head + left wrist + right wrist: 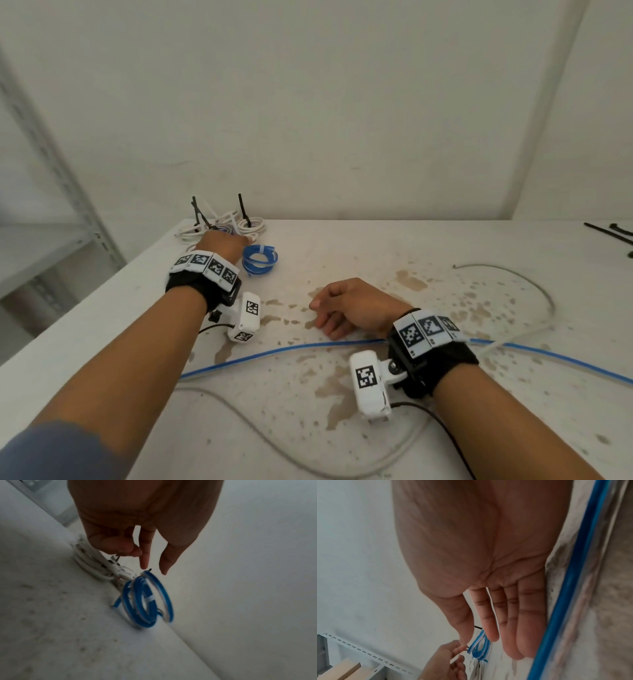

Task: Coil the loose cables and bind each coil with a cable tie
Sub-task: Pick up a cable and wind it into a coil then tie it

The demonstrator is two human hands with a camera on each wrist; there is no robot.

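The left hand [222,245] reaches to the far left corner of the stained white counter [394,246], where it hovers over a heap of bound white cable coils [236,222] with black cable-tie tails sticking up. In the left wrist view its thumb and index finger point down, straight and slightly apart, while the other fingers curl near the white coils; whether they pinch one of the black tie ends there is too blurred to tell. Just to the right of this hand lies a blue cable coil [260,260], bound with a white tie [149,598]; the fingertips are just above its top edge, not clearly touching it.

The right hand [352,308] rests on its side on the counter nearer the person, well apart from the coils, fingers relaxed and nearly straight, holding nothing. Just behind its wrist a loose blue cable [274,353] runs across the counter from left to right. A loose grey cable [527,284] loops beyond and to the right of this hand. Spare black cable ties [609,233] lie far to its right, at the counter's far edge.
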